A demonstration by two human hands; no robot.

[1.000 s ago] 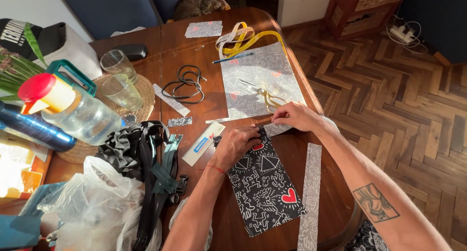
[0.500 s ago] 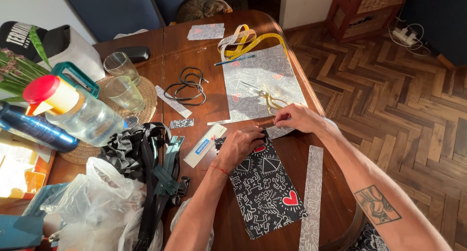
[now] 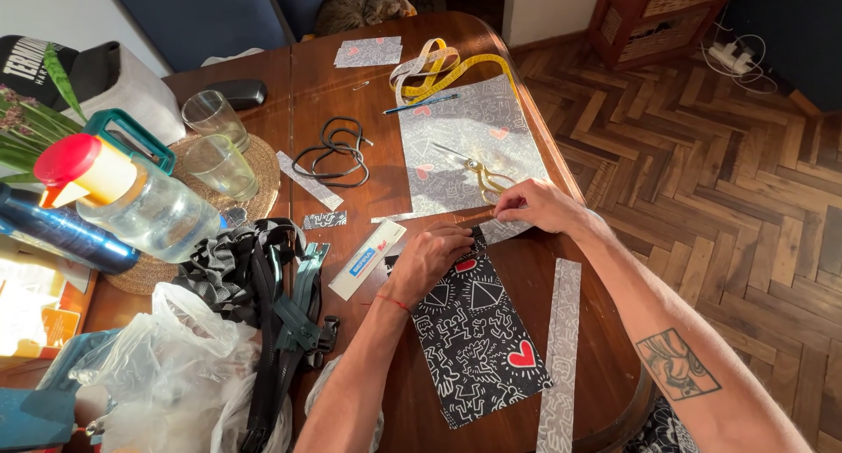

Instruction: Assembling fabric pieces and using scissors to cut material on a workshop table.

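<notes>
- Left hand (image 3: 431, 258) lies knuckles-up on the top edge of the black fabric panel with white doodle print and red hearts (image 3: 478, 339), fingers curled and pressing it onto the round dark-wood table (image 3: 351, 111).
- Right hand (image 3: 537, 206) pinches a thin brown stick-like object (image 3: 476, 216) at the panel's top edge; can't tell what the object is.
- Black panel lies flat near the table's front edge, between both forearms.
- Light grey printed fabric sheet (image 3: 469, 146) lies just beyond the hands, gold-handled scissors (image 3: 481, 174) resting on it.
- Yellow measuring tape (image 3: 447, 71) coiled at the sheet's far end, blue pen (image 3: 421, 105) beside it.
- Long grey printed strip (image 3: 561, 348) lies right of the black panel, just beside it.
- White flat packet with blue label (image 3: 367, 258) left of the left hand.
- Black cord loop (image 3: 333, 150) mid-table.
- Two clear drinking glasses (image 3: 215, 142) on a woven round mat (image 3: 263, 168) to the left.
- Clear plastic bottle with red cap (image 3: 132, 199) lying near them.
- Black webbing straps with dark green zippers (image 3: 272, 295) piled at front left, over clear plastic bags (image 3: 167, 365).
</notes>
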